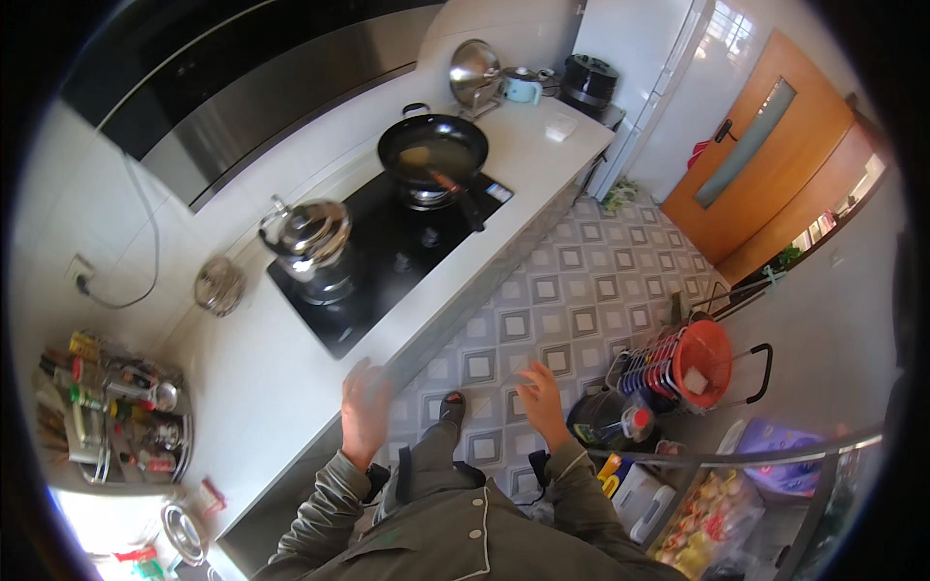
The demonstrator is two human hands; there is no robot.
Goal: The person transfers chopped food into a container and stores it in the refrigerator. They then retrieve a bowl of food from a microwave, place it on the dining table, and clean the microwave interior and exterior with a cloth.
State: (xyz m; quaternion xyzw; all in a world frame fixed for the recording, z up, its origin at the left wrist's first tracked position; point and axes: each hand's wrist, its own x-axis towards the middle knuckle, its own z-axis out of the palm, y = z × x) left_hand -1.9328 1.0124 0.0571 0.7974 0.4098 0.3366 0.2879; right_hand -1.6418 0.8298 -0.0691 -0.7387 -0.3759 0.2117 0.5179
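My left hand (365, 410), blurred, is raised by the counter's front edge with nothing seen in it. Over the tiled floor, my right hand (540, 401) has its fingers apart and holds nothing. A black wok (465, 138) sits on the far burner of the black glass gas hob (392, 250); liquid and a pale brown piece lie in it. Across its rim rests a spatula (452, 185) with a brown and black handle. The shiny metal kettle (312, 229) is on the near burner. Behind the wok, a metal lid (474, 71) leans upright in a stand.
A rack of seasonings and utensils (123, 414) and a glass jar (220, 285) occupy the counter's left part. A light blue pot (521, 87) and black cooker (588, 80) stand at the far end. On my right are a cart with a red basin (702, 352), a large bottle (617, 421) and a shelf.
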